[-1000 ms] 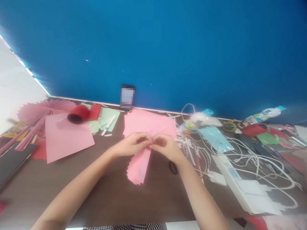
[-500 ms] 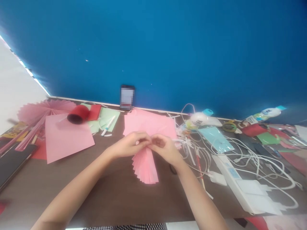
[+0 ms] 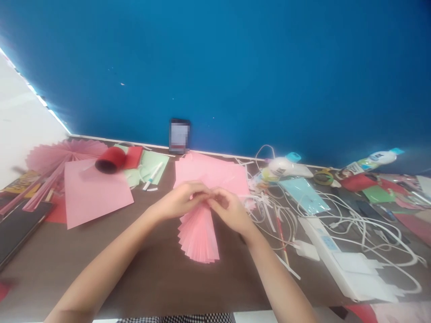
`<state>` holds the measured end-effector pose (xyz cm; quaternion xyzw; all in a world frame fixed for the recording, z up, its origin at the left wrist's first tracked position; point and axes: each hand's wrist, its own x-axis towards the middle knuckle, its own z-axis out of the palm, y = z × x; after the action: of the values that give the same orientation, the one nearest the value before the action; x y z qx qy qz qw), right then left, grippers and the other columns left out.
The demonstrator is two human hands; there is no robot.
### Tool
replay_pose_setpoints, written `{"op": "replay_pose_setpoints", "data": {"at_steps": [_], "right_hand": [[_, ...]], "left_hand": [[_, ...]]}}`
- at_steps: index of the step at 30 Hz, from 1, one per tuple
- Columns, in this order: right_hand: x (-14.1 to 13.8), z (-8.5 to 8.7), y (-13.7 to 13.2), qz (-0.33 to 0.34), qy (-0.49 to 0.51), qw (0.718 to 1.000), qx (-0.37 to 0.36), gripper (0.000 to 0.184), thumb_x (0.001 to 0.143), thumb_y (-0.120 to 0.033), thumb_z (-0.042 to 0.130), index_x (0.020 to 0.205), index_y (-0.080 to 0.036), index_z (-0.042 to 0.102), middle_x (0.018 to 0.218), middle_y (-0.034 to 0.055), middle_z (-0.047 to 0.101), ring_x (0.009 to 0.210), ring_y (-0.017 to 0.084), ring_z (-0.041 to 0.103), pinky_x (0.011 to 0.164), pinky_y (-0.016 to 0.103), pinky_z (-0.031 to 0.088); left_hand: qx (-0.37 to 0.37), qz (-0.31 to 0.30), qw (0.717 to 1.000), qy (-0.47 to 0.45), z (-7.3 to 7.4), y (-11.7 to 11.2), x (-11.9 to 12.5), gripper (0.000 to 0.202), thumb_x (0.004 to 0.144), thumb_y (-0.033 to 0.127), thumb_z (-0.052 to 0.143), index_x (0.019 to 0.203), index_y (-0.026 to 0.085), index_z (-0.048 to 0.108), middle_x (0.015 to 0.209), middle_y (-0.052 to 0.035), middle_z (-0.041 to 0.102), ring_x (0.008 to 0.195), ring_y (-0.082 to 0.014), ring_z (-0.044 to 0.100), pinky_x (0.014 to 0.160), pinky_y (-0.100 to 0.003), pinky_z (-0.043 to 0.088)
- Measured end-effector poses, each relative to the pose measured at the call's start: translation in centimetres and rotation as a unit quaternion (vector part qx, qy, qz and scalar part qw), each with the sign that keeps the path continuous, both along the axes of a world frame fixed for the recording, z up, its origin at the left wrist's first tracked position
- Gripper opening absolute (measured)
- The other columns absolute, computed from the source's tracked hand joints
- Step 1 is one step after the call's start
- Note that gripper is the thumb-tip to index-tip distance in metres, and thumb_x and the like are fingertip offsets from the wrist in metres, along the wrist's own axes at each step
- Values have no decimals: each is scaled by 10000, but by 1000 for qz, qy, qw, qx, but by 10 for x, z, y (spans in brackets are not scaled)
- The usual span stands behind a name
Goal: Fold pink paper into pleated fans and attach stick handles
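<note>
Tabletop (image 3: 60, 255) gives passage front-left; cables (image 3: 363, 220) and 1 power strip (image 3: 327, 260) obstruct the right.

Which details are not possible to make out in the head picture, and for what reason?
All in the head view:
- Pleated pink paper: upper end, hidden by the left hand and right hand.
- Dark-framed screen: content, masked by pixelation.
- Black flat object: outer part, cut off by the left edge.
- White bottle nearer the hands: label wording, blurred.

The upper end of the pleated pink paper (image 3: 201, 237) is hidden behind the fingers of the left hand (image 3: 182, 200) and the right hand (image 3: 230, 210). The display of the phone (image 3: 179, 136) is pixelated and illegible. The left edge of the view cuts off the flat black object (image 3: 20, 228).
</note>
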<state>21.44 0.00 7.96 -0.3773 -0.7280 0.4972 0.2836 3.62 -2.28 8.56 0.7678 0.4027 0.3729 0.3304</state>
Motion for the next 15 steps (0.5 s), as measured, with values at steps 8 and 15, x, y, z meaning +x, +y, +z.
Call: {"op": "replay_pose_setpoints", "data": {"at_steps": [8, 15], "right_hand": [[-2, -7, 0, -24, 14, 999, -26, 138, 775, -314, 582, 777, -177, 567, 769, 26, 631, 739, 150, 603, 685, 290, 496], [-5, -15, -3, -74, 28, 997, 0, 114, 741, -211, 576, 848, -194, 539, 790, 21, 621, 756, 159, 608, 681, 290, 499]], "left_hand": [[-14, 5, 1000, 10, -1, 1, 2, 185, 863, 198, 427, 831, 175, 608, 821, -16, 619, 764, -121, 552, 689, -251, 429], [19, 5, 999, 25, -1, -2, 4, 220, 883, 208, 391, 888, 176, 609, 874, -38, 617, 807, -132, 555, 727, -265, 434]]}}
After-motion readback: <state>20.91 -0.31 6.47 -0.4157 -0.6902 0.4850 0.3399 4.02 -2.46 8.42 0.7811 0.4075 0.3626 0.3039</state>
